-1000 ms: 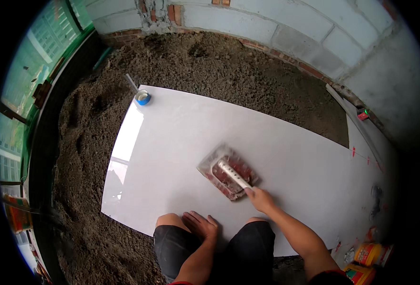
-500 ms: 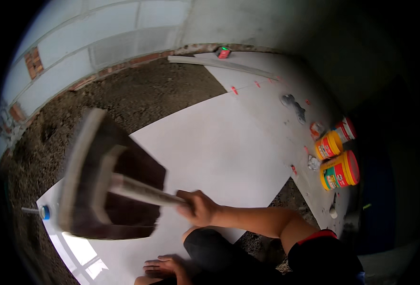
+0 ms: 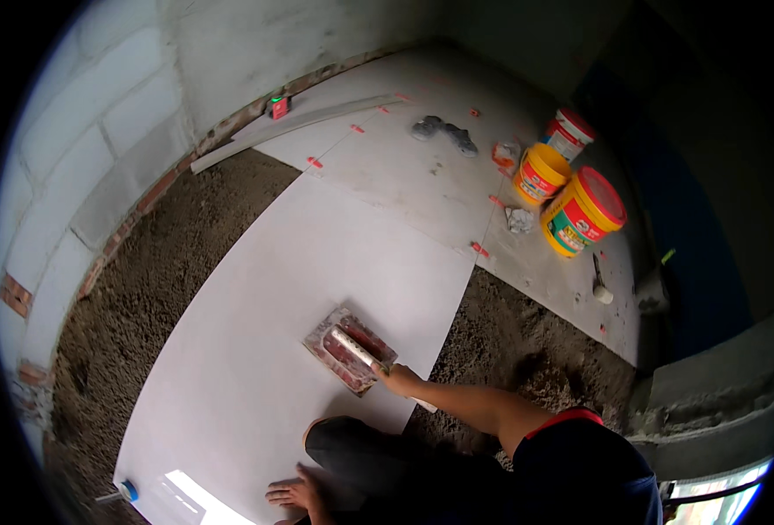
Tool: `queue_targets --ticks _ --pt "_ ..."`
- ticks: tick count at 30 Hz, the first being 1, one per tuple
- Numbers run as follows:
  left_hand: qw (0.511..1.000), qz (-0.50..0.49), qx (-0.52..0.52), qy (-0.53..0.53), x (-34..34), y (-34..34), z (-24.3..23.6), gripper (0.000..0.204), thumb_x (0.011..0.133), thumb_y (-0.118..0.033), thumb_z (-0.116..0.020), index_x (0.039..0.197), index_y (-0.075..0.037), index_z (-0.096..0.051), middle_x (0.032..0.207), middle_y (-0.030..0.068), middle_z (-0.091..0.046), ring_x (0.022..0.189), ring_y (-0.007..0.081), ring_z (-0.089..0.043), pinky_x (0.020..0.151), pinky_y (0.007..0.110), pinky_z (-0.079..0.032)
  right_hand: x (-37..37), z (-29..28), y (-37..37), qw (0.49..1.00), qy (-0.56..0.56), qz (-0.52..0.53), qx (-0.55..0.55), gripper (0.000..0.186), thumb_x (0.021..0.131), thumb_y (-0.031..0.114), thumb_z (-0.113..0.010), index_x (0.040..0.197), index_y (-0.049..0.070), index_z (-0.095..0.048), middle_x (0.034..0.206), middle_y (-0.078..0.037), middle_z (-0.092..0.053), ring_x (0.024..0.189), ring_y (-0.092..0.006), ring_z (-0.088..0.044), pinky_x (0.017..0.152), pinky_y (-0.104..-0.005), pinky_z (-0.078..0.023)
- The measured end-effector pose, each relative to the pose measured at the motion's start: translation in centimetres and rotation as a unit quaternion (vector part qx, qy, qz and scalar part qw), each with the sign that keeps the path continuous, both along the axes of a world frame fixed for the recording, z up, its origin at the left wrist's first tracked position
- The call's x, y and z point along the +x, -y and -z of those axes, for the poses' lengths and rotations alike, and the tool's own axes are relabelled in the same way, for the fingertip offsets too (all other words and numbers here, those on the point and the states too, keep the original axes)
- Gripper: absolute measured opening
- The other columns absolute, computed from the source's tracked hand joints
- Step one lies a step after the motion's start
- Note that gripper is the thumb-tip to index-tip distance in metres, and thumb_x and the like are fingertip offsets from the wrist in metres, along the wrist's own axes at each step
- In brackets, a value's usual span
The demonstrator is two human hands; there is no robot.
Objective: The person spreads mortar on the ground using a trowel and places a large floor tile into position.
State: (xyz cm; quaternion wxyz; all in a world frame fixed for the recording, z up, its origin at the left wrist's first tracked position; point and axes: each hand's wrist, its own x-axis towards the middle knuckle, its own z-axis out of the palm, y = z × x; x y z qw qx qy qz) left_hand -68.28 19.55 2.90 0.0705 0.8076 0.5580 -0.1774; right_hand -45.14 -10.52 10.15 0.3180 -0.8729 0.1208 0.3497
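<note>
My right hand (image 3: pixel 398 381) is wrapped round the pale handle of a tile beater (image 3: pixel 330 339), a flat rectangular block with a reddish-brown, mortar-smeared back. The block is level with a large white floor tile (image 3: pixel 238 306); whether it touches the tile or hovers just above is hard to tell. Near the lower edge, my left hand (image 3: pixel 292 492) lies on the same tile with its fingers spread. My bent knee (image 3: pixel 343 451) is between the two hands. A small blue round piece with a rod (image 3: pixel 127 490) is at the tile's near left corner.
Loose grey mortar (image 3: pixel 159 262) borders the tile on the left and right. Tiles with red clips (image 3: pixel 315 163) lie beyond it. Yellow and red buckets (image 3: pixel 579 214), grey shoes (image 3: pixel 444 133), a mallet (image 3: pixel 602 290), a long straightedge (image 3: pixel 290 136) and a red laser level (image 3: pixel 278 107) rest there.
The tile beater has come down from a raised, tilted position close to the camera to tile level, farther right. My view has turned. My left hand stays spread on the tile.
</note>
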Motion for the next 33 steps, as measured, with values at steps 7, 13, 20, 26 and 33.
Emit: queue_targets --ticks 7,13,20,26,33 --pt "0.78 0.425 0.458 0.0 -3.4 -1.0 6.7 0.074 0.095 -0.036 -0.043 0.144 0.011 -0.016 0.149 0.0379 -0.014 0.138 0.0513 -0.024 0.11 0.057 -0.027 3.1 -8.1 -2.7 0.99 0.037 0.0 0.137 0.082 0.092 0.072 -0.024 0.098 0.001 -0.065 0.061 -0.013 -0.06 0.056 -0.0279 -0.064 0.056 -0.0402 -0.051" --pt "0.926 0.377 0.013 -0.024 -4.8 5.1 4.0 0.074 0.095 -0.035 -0.043 0.143 0.013 -0.015 0.148 0.0387 -0.014 0.138 0.0497 -0.025 0.112 0.053 -0.025 -0.5 -18.2 4.2 0.981 0.155 -0.013 0.115 0.063 0.098 0.056 -0.035 0.089 -0.001 -0.061 0.07 -0.02 -0.064 0.073 -0.0357 -0.066 0.067 -0.0455 -0.051" --pt "0.89 0.43 -0.104 -0.112 -3.0 3.2 -0.4 0.09 0.082 -0.04 -0.062 0.144 0.009 -0.018 0.151 0.035 -0.004 0.14 0.0464 -0.02 0.112 0.054 -0.024 -0.7 -1.2 7.4 0.99 0.122 -0.031 -0.057 0.074 0.098 0.058 -0.029 0.079 -0.004 -0.064 0.064 -0.023 -0.062 0.064 -0.038 -0.064 0.059 -0.0492 -0.05" --pt "0.899 0.354 -0.254 0.053 -1.4 -0.1 -5.5 0.074 0.075 -0.038 -0.073 0.13 0.006 -0.049 0.139 0.0257 -0.044 0.127 0.0382 -0.045 0.104 0.045 -0.039 3.7 -0.4 3.6 0.993 0.097 0.05 0.045 0.076 0.095 0.063 -0.032 0.089 -0.006 -0.064 0.078 -0.024 -0.066 0.077 -0.0396 -0.066 0.068 -0.0504 -0.05" --pt "0.921 0.204 -0.161 0.291 -2.8 -1.1 -9.1 0.051 0.088 -0.022 -0.064 0.126 0.011 -0.053 0.123 0.0293 -0.058 0.115 0.0385 -0.057 0.097 0.042 -0.045 6.5 -0.8 0.8 0.981 0.179 0.025 0.072 0.06 0.095 0.055 -0.04 0.095 0.001 -0.065 0.095 -0.023 -0.067 0.09 -0.0386 -0.065 0.081 -0.047 -0.05"
